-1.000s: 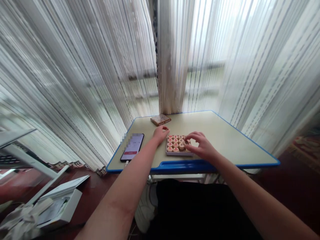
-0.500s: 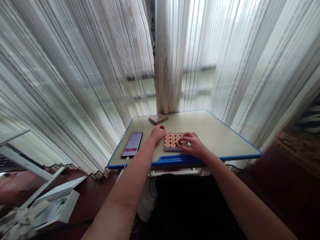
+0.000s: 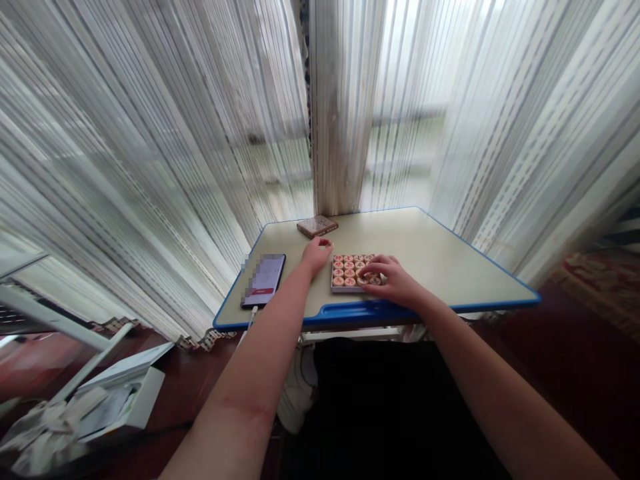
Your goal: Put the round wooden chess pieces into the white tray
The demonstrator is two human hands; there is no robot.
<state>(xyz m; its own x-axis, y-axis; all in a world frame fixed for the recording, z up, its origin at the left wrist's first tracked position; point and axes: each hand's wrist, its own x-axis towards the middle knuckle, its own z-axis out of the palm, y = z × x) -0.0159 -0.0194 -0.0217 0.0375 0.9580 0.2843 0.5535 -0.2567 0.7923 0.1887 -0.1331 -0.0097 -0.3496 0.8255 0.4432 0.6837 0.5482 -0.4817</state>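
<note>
A shallow box of round wooden Chinese chess pieces (image 3: 349, 273) sits near the table's front edge, its visible pieces marked in red or dark characters. My right hand (image 3: 395, 283) is over the box's right part, thumb and fingers closed around a Chinese chess piece (image 3: 363, 274); it hides several other pieces. Just beyond the box's left corner, my left hand (image 3: 315, 256) is closed, with a round, pale Chinese chess piece (image 3: 327, 244) at its fingertips. The character on that one is too small to read.
On the table (image 3: 425, 247), a phone (image 3: 265, 279) with a cable lies left of my left forearm, and a patterned box lid (image 3: 317, 226) lies at the back. A blue pen tray (image 3: 360, 309) lines the front edge. Curtains (image 3: 340, 133) hang behind. An open white box (image 3: 125, 400) is lower left.
The view has shifted slightly, so the table sits higher in the picture. My left hand has edged away from the box of pieces. My right hand keeps its grip over the box.
</note>
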